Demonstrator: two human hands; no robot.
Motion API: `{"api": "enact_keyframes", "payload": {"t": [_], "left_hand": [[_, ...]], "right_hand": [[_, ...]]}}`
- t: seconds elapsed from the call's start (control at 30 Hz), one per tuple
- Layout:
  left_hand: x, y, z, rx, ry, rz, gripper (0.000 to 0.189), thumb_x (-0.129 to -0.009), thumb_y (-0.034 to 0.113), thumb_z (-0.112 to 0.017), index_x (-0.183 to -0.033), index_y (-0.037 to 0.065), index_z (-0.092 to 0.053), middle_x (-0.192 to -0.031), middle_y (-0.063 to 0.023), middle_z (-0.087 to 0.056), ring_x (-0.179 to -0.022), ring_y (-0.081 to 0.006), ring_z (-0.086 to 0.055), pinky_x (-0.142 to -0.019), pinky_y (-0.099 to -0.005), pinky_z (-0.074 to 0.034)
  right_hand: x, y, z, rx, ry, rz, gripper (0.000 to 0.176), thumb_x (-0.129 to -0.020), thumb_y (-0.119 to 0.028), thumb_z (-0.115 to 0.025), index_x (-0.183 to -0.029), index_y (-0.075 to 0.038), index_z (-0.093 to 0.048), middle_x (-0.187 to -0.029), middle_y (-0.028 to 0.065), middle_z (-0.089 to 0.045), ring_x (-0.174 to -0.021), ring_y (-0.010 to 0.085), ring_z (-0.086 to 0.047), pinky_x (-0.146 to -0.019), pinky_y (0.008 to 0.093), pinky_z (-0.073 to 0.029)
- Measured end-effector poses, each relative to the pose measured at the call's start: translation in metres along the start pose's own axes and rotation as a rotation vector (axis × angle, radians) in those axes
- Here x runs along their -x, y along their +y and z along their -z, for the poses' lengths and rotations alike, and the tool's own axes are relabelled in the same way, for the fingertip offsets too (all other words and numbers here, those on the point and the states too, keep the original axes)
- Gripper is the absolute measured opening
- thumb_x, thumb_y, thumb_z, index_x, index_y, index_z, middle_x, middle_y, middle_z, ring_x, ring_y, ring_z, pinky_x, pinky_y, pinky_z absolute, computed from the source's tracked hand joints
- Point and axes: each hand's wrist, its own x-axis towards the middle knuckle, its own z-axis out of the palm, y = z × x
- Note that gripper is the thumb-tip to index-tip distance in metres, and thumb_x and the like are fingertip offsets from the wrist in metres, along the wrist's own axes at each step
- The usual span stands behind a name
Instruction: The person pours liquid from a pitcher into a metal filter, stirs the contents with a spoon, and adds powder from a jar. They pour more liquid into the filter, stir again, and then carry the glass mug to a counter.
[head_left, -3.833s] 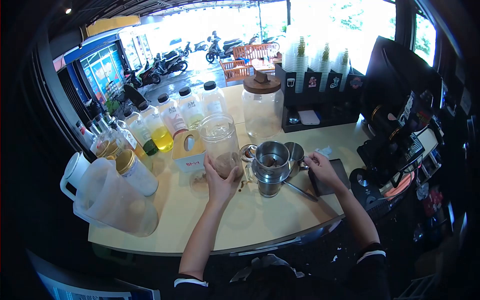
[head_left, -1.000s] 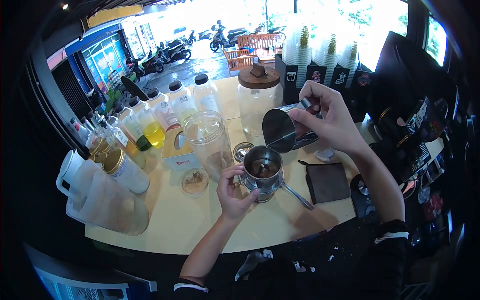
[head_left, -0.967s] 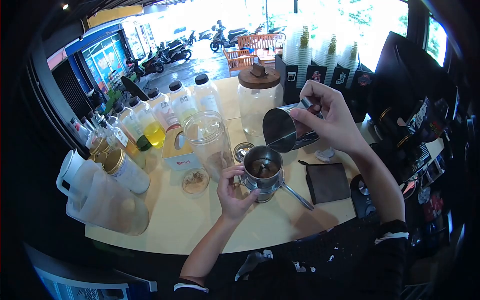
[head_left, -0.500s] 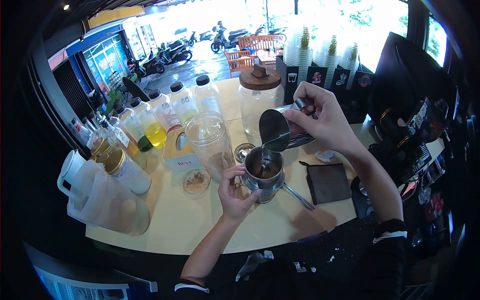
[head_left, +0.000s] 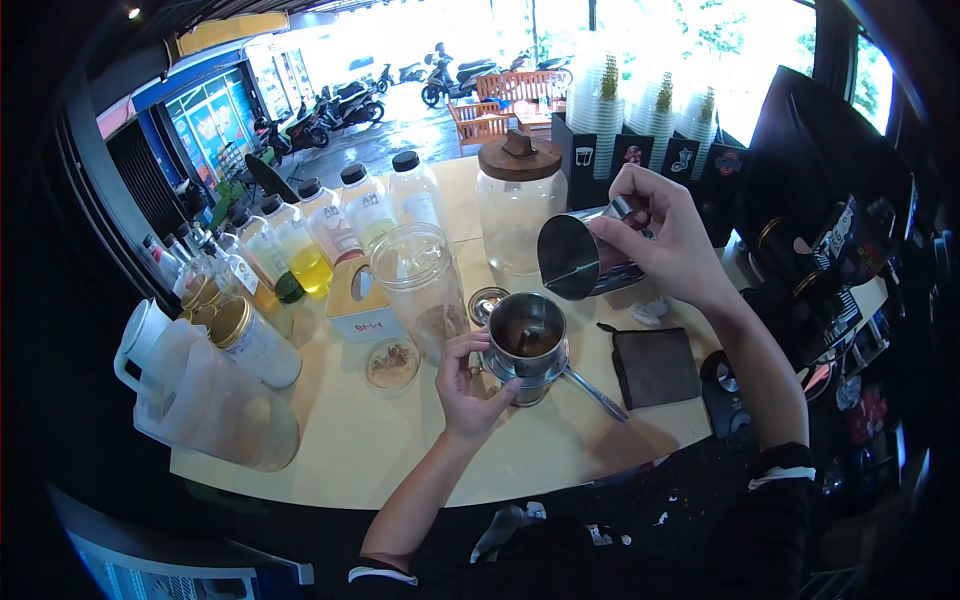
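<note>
My left hand [head_left: 470,392] is closed around the side of a metal coffee drip filter [head_left: 548,368], thumb at the front and fingers at its left. Dark liquid shows inside the filter, which stands on a metal cup. In my right hand [head_left: 665,235] is a steel pitcher [head_left: 570,257], gripped by its handle and tilted, above and to the right of the filter. A little clear liquid shows at its lip. Beneath the filter, a spoon handle [head_left: 598,393] sticks out to the right. A small round metal lid [head_left: 487,303] lies behind the filter.
An open clear jar [head_left: 415,285] and a small dish of brown powder [head_left: 392,365] stand left of the filter. Behind is a wooden-lidded jar [head_left: 520,215]. A folded dark cloth [head_left: 657,367] lies right. Bottles [head_left: 310,265] and a plastic pitcher [head_left: 215,410] occupy the left side.
The pitcher has moved right and tipped back toward level. The stream that fell from it into the filter has stopped. My left hand has stayed in place on the filter.
</note>
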Motion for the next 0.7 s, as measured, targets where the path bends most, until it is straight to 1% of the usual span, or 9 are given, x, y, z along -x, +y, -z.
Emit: {"api": "enact_keyframes", "payload": {"t": [0.03,0.1,0.23,0.3,0.43,0.5,0.6,0.63,0.7], "left_hand": [[0.0,0.0,0.0,-0.003,0.0,0.004,0.054,-0.068,0.014,-0.081,-0.109,0.002,-0.05,-0.113,-0.0118,-0.05,-0.115,-0.0236,-0.05,-0.101,-0.0369,-0.04],[0.0,0.001,0.0,-0.002,0.001,0.003,0.054,-0.068,0.014,-0.081,-0.109,0.002,-0.05,-0.113,-0.0118,-0.051,-0.115,-0.0237,-0.05,-0.101,-0.0369,-0.039],[-0.001,0.002,-0.001,-0.01,0.001,-0.002,0.053,-0.068,0.014,-0.081,-0.109,0.002,-0.05,-0.113,-0.0119,-0.051,-0.115,-0.0238,-0.05,-0.102,-0.0372,-0.039],[-0.001,0.003,-0.001,-0.006,0.001,0.0,0.052,-0.068,0.014,-0.081,-0.109,0.002,-0.05,-0.113,-0.0119,-0.051,-0.115,-0.0239,-0.051,-0.102,-0.0374,-0.039],[-0.002,0.004,-0.001,-0.002,0.003,-0.003,0.052,-0.068,0.014,-0.081,-0.108,0.002,-0.05,-0.113,-0.0121,-0.051,-0.115,-0.024,-0.051,-0.103,-0.0378,-0.039],[-0.002,0.003,-0.001,-0.002,0.001,-0.008,0.052,-0.068,0.014,-0.081,-0.108,0.002,-0.05,-0.113,-0.0121,-0.051,-0.115,-0.024,-0.051,-0.102,-0.0377,-0.039],[-0.002,0.003,-0.001,0.004,0.002,-0.009,0.052,-0.068,0.013,-0.081,-0.109,0.002,-0.05,-0.113,-0.0121,-0.051,-0.115,-0.0241,-0.051,-0.102,-0.0376,-0.039],[-0.001,0.003,-0.001,0.011,0.006,-0.004,0.052,-0.068,0.013,-0.081,-0.109,0.002,-0.05,-0.113,-0.0121,-0.051,-0.115,-0.0241,-0.051,-0.102,-0.0375,-0.039],[-0.002,0.003,-0.001,0.007,0.004,-0.005,0.052,-0.068,0.013,-0.081,-0.109,0.002,-0.05,-0.113,-0.0121,-0.051,-0.115,-0.0242,-0.051,-0.102,-0.0374,-0.039]], "right_hand": [[0.001,-0.003,-0.001,0.0,0.0,0.001,0.019,-0.086,-0.006,-0.064,-0.083,-0.002,-0.046,-0.065,-0.0038,-0.051,-0.064,0.0001,-0.052,-0.057,0.0184,-0.05],[0.004,-0.013,-0.003,-0.143,-0.004,-0.059,0.019,-0.086,-0.007,-0.064,-0.083,-0.002,-0.046,-0.065,-0.0035,-0.052,-0.062,-0.0004,-0.05,-0.056,0.0182,-0.048],[0.004,-0.007,-0.005,-0.081,-0.016,0.005,0.019,-0.087,-0.007,-0.064,-0.083,-0.002,-0.046,-0.066,-0.0025,-0.054,-0.062,-0.0005,-0.05,-0.056,0.0181,-0.048],[0.004,-0.013,-0.012,-0.26,-0.014,-0.062,0.019,-0.087,-0.008,-0.064,-0.084,-0.003,-0.046,-0.065,-0.0033,-0.051,-0.061,-0.001,-0.048,-0.054,0.0176,-0.047],[0.002,-0.016,-0.019,-0.263,-0.051,-0.096,0.02,-0.087,-0.008,-0.065,-0.084,-0.003,-0.046,-0.065,-0.0044,-0.046,-0.059,-0.0008,-0.046,-0.055,0.018,-0.049],[0.001,-0.015,-0.022,-0.198,-0.082,-0.068,0.021,-0.087,-0.008,-0.065,-0.083,-0.003,-0.045,-0.064,-0.0059,-0.04,-0.06,-0.0002,-0.045,-0.057,0.0187,-0.052],[-0.003,-0.012,-0.027,-0.125,-0.088,-0.026,0.022,-0.087,-0.007,-0.064,-0.083,-0.002,-0.043,-0.064,-0.0056,-0.038,-0.062,0.0007,-0.047,-0.059,0.0206,-0.054],[-0.003,-0.014,-0.029,-0.125,-0.088,-0.026,0.022,-0.087,-0.007,-0.064,-0.083,-0.002,-0.043,-0.064,-0.0056,-0.038,-0.062,0.0007,-0.047,-0.059,0.0206,-0.054],[-0.003,-0.017,-0.034,-0.246,-0.079,-0.081,0.022,-0.087,-0.006,-0.063,-0.082,-0.001,-0.042,-0.065,-0.0048,-0.036,-0.063,0.0012,-0.047,-0.058,0.0211,-0.054]]}}
